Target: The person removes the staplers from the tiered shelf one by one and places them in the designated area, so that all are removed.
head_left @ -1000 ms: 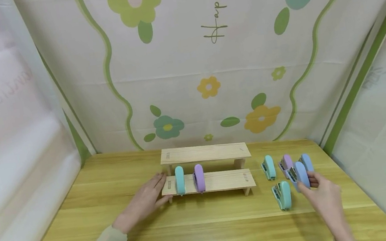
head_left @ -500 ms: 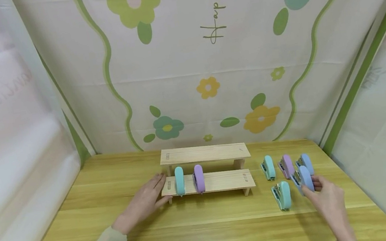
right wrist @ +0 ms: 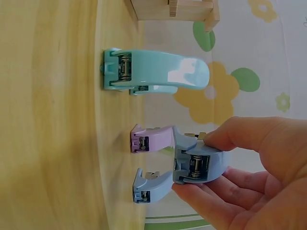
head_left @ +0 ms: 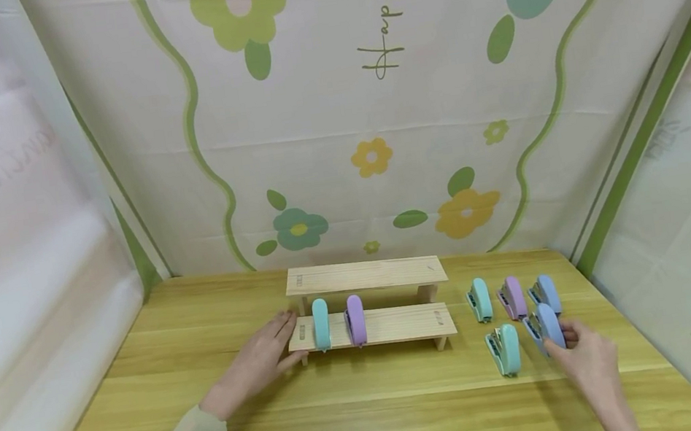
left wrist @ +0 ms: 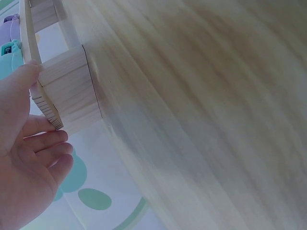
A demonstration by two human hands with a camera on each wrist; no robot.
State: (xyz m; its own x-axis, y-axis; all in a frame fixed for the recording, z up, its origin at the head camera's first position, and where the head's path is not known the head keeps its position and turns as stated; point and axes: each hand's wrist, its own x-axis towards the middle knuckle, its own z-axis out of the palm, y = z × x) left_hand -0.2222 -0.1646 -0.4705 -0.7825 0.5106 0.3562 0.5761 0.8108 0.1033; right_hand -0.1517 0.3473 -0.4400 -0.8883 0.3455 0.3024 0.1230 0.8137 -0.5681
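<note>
– What's on the wooden rack [head_left: 387, 273]?
– A teal stapler [head_left: 321, 324] and a purple stapler [head_left: 356, 321], both on its lower shelf [head_left: 400, 323].
– And the hands?
– The left hand [head_left: 255, 364] touches the rack's left end; right of the rack, the right hand [head_left: 586, 356] grips a blue stapler [head_left: 549, 325].
– What else?
– Four more staplers [head_left: 509, 349] on the table [head_left: 380, 417], right of the rack.

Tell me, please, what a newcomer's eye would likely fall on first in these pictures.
Probably the glossy light-blue plastic stapler pinched by the person's right hand, over the right side of the yellowish wooden table. Next might come the rounded turquoise stapler and rounded purple stapler, a gap between them, on the lower tier of the pale wooden stand. Behind them hangs a white, flower-printed cloth.
</note>
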